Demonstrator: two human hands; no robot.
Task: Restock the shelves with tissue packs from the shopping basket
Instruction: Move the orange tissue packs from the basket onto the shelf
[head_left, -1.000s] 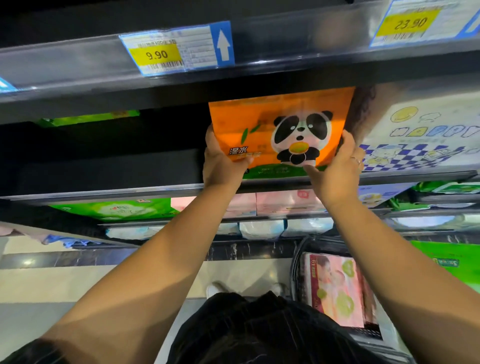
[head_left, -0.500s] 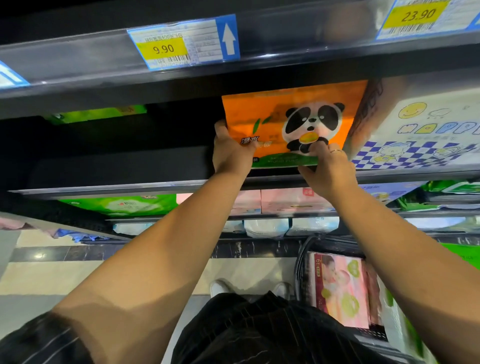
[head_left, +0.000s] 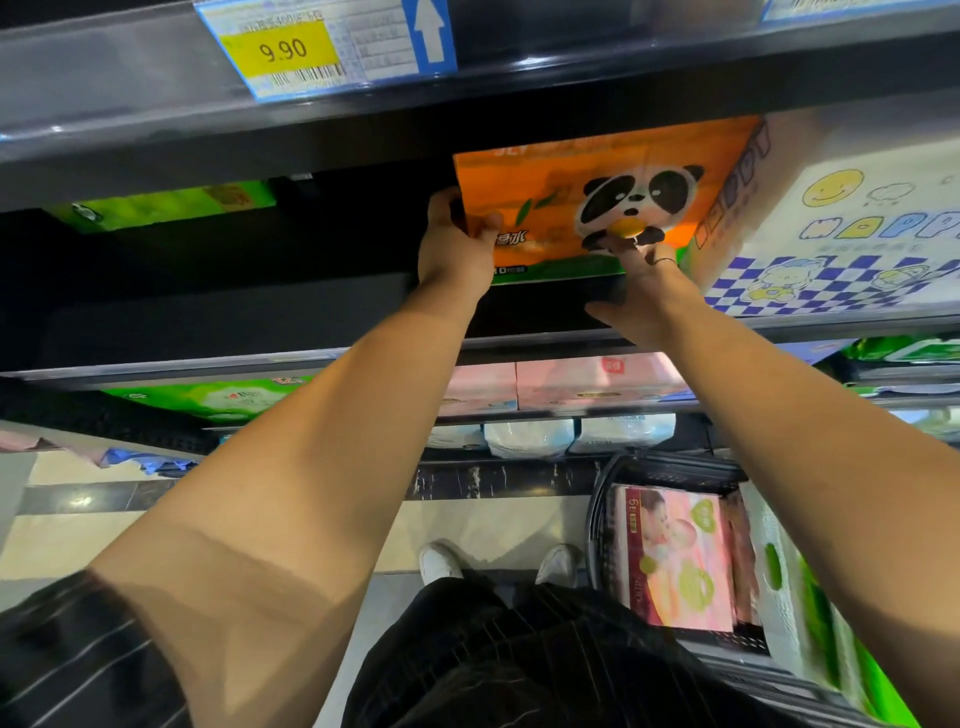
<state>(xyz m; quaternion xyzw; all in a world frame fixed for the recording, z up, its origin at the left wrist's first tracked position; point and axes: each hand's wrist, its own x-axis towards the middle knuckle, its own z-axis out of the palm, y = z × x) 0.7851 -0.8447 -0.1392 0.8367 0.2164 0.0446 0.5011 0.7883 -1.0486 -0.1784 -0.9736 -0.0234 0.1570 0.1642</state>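
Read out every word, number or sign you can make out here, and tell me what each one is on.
"9.90": yellow patch of the price tag on the upper shelf rail.
White up arrow: blue end of that same tag.
Two Chinese characters, "湿水": orange panda pack, beside the left hand.
"6": top corner of the pink pack in the shopping basket.
Bubble letters on the checkered white pack: too blurred.
Fine print and barcode on the tag: too small.

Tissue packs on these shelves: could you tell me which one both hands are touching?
The orange pack with the panda; left hand grips its edge, right hand presses its front.
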